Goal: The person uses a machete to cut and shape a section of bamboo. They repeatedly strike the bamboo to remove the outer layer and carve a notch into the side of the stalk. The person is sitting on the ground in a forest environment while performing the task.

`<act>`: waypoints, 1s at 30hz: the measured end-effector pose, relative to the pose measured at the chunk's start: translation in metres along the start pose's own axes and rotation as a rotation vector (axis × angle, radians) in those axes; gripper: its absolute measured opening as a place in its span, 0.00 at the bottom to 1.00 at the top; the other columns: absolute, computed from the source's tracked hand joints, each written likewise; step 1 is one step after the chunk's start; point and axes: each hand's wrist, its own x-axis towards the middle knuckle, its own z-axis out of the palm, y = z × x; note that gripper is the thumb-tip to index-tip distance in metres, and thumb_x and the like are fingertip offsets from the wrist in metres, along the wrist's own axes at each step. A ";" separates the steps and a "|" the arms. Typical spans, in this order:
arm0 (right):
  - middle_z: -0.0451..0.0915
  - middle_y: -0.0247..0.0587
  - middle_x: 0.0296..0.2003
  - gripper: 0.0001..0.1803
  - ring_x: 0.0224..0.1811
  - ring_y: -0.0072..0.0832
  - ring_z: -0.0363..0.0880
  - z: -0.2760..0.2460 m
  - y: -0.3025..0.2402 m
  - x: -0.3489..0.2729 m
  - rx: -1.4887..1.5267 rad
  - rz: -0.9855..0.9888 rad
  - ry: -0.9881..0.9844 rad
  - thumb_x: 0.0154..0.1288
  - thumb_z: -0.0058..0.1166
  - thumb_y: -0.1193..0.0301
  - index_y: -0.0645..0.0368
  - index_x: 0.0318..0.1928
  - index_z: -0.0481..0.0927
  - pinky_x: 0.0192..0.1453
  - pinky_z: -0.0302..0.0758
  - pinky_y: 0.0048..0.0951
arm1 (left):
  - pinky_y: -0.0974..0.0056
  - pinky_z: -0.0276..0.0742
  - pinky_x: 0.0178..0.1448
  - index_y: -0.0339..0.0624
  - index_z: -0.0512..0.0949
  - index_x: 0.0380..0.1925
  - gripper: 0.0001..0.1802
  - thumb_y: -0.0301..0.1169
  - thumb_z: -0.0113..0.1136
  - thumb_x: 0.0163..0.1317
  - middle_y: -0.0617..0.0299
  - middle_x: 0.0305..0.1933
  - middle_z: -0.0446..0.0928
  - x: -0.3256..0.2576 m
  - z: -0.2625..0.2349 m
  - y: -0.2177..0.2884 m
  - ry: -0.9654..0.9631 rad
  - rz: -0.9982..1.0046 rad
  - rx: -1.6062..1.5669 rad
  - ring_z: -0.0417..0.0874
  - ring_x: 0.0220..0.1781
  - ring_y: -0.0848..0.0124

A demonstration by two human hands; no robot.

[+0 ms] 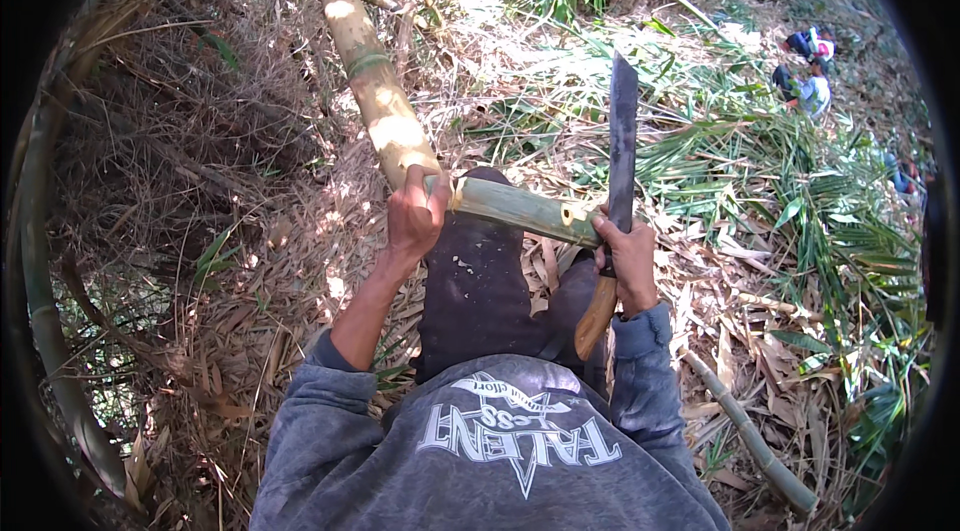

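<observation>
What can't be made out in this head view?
- Left hand grip: fingers wrap behind the bamboo pole.
- Pole's top: cut off by the upper edge.
- Knife handle: its middle is hidden inside the right hand.
- People upper right: too small to tell what they do.

Outdoor site, a bamboo grove on sloping ground. Dry leaf litter (300, 261) is covering the soil, cut green fronds (760, 191) are lying in heaps, and a long bamboo culm (375, 81) is slanting across the slope. Sunlight is falling in patches. Other people (810, 71) are crouching farther off among the cuttings.
</observation>
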 end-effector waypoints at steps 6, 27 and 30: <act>0.74 0.33 0.21 0.18 0.10 0.20 0.69 0.003 0.023 -0.002 0.029 0.012 0.040 0.65 0.62 0.73 0.74 0.50 0.77 0.12 0.66 0.25 | 0.43 0.75 0.36 0.34 0.75 0.42 0.16 0.38 0.46 0.75 0.35 0.32 0.79 -0.008 0.018 0.004 0.045 -0.077 0.203 0.82 0.35 0.39; 0.84 0.58 0.33 0.17 0.36 0.47 0.86 -0.136 0.082 -0.065 -0.385 -0.030 0.673 0.64 0.58 0.67 0.65 0.49 0.83 0.42 0.79 0.43 | 0.70 0.65 0.32 0.43 0.70 0.56 0.26 0.52 0.50 0.73 0.62 0.38 0.77 0.011 -0.004 -0.017 -0.307 -0.751 -1.071 0.72 0.31 0.75; 0.85 0.55 0.36 0.20 0.38 0.48 0.85 -0.195 0.117 -0.106 -0.652 0.000 0.780 0.65 0.57 0.67 0.61 0.56 0.80 0.45 0.80 0.45 | 0.67 0.70 0.41 0.43 0.68 0.62 0.26 0.50 0.51 0.73 0.62 0.47 0.76 0.013 -0.006 -0.035 -0.359 -0.722 -1.043 0.73 0.38 0.73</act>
